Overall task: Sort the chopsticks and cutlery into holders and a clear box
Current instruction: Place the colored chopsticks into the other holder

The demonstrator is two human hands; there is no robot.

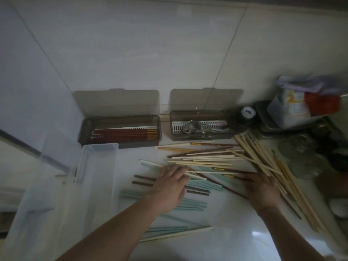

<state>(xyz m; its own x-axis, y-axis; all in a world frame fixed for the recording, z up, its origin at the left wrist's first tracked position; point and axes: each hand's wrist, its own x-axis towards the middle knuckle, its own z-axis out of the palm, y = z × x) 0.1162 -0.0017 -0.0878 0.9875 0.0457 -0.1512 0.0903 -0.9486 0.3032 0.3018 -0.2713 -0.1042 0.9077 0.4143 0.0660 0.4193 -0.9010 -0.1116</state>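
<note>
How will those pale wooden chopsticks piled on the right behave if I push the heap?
The pale wooden chopsticks look thin and stiff, so they would probably slide rather than bend. They lie crossed, so pushing one likely drags its neighbours. The glossy counter suggests they may skid easily.

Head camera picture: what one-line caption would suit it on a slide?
Both hands sift loose chopsticks on a white counter before two open smoky holders and a clear box.

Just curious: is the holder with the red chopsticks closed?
No, the holder has its lid standing open against the wall, red chopsticks showing inside.
</note>
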